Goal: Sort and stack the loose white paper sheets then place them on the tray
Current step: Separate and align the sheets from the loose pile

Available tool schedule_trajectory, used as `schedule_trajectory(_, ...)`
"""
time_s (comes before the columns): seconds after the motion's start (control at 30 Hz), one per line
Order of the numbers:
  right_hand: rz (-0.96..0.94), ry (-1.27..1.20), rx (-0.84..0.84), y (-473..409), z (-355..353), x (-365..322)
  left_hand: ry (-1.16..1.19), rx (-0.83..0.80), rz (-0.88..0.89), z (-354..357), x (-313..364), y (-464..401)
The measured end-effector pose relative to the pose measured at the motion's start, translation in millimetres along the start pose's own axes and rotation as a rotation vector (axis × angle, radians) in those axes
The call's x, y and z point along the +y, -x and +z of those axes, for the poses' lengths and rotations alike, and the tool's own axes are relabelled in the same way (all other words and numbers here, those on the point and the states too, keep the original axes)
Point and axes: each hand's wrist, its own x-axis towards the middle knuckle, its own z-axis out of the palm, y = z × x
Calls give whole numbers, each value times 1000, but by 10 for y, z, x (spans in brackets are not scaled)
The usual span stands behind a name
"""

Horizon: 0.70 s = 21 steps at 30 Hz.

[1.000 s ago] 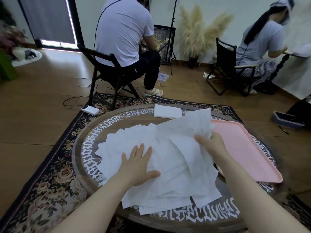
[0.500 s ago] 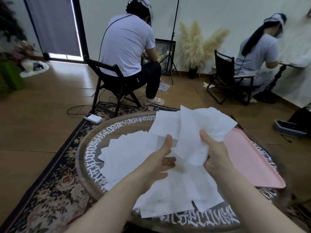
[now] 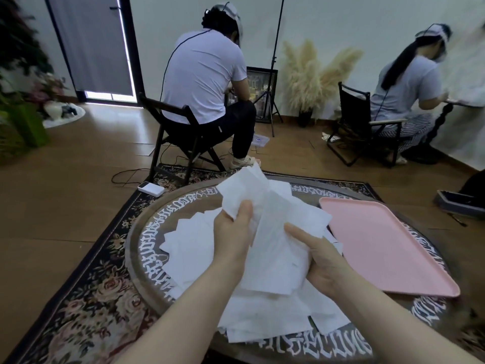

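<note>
Both my hands hold a bunch of white paper sheets (image 3: 273, 227) raised above the round table (image 3: 147, 240). My left hand (image 3: 233, 232) pinches the bunch at its left edge, thumb on top. My right hand (image 3: 320, 256) grips the bunch from the right, thumb across the paper. Under them several more loose white sheets (image 3: 194, 248) lie spread over the tabletop. The pink tray (image 3: 378, 240) sits on the right side of the table with nothing on it.
The table stands on a dark floral rug (image 3: 86, 298). Beyond it a person sits on a folding chair (image 3: 181, 137); another person sits on a chair (image 3: 359, 132) at the far right. A white power bank (image 3: 151, 189) lies on the rug.
My left hand left the spread sheets and took the raised bunch together with my right hand. The bunch has come up and closer between both hands. The view tilted up.
</note>
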Motion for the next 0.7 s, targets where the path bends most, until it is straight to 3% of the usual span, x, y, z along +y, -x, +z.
schedule_trajectory(0.27, -91, 58, 127, 57, -69, -39, 128, 231, -42, -220, 61, -197)
schedule_trajectory(0.43, -147, -24, 78, 53, -102, -273, 7, 323, -71, -402, 57, -387)
schedule_trajectory(0.6, -224, -119, -114, 73, -83, -316, -7, 292, -311, -391, -82, -402)
schedule_trajectory(0.7, -155, -22, -119, 66, -55, -199, 183, 124, -422, -237, -131, -293)
